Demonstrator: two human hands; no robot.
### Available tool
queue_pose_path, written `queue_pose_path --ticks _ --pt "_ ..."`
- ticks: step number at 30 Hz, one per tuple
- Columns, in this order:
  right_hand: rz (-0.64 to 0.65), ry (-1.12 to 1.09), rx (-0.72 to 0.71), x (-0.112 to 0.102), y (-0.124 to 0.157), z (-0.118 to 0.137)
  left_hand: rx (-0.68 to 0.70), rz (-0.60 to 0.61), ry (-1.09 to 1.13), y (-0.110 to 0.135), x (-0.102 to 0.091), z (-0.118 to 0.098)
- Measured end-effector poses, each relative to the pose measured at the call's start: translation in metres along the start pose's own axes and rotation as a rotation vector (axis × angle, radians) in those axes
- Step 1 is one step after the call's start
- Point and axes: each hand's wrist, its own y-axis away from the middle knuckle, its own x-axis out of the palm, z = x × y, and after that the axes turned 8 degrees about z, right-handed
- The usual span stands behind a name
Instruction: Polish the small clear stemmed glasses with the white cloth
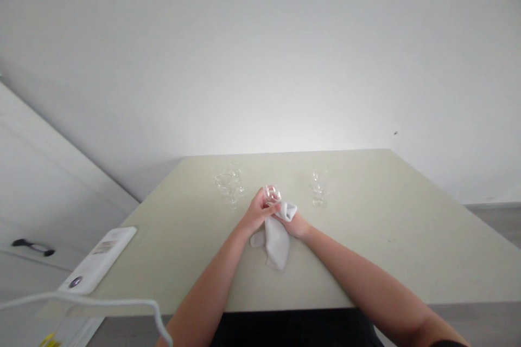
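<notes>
My left hand (259, 209) is wrapped round a clear drinking glass (272, 193), which it holds over the middle of the table. Pressed up close beside it, my right hand (296, 224) grips a white cloth (278, 244) against the lower part of the glass. Most of the right fingers are hidden by the cloth, whose loose end hangs down towards the tabletop. Left of my hands stand clear stemmed glasses (224, 181). To the right are more clear glasses (318, 187), their outlines faint.
The pale table (345, 265) reaches back to a white wall (285, 54). On its left edge lies a white flat device (100, 260), with a white cable (101, 300) crossing in front. A white cabinet with a dark handle (33, 248) stands at the left.
</notes>
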Motion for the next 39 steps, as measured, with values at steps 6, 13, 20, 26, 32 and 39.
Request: queue_pose_path --ticks 6,13,20,26,32,39 --pt "-0.057 -0.033 0.062 -0.002 -0.003 0.001 0.029 -0.131 0.003 -0.003 0.002 0.003" --pt "-0.361 -0.224 0.2 -0.007 -0.006 -0.014 0.251 -0.381 0.016 -0.006 -0.001 -0.001" --pt "-0.256 -0.404 0.186 0.001 -0.007 -0.019 0.262 -0.236 -0.073 0.0 0.007 -0.005" --pt "-0.13 -0.384 0.214 -0.009 -0.004 -0.016 0.279 -0.248 -0.185 0.002 0.005 -0.01" --pt "0.779 -0.212 0.251 0.004 0.017 0.017 0.163 -0.14 -0.125 -0.003 0.003 0.004" --pt "0.925 -0.278 0.127 0.027 0.025 0.03 0.066 0.019 -0.358 -0.002 0.025 0.021"
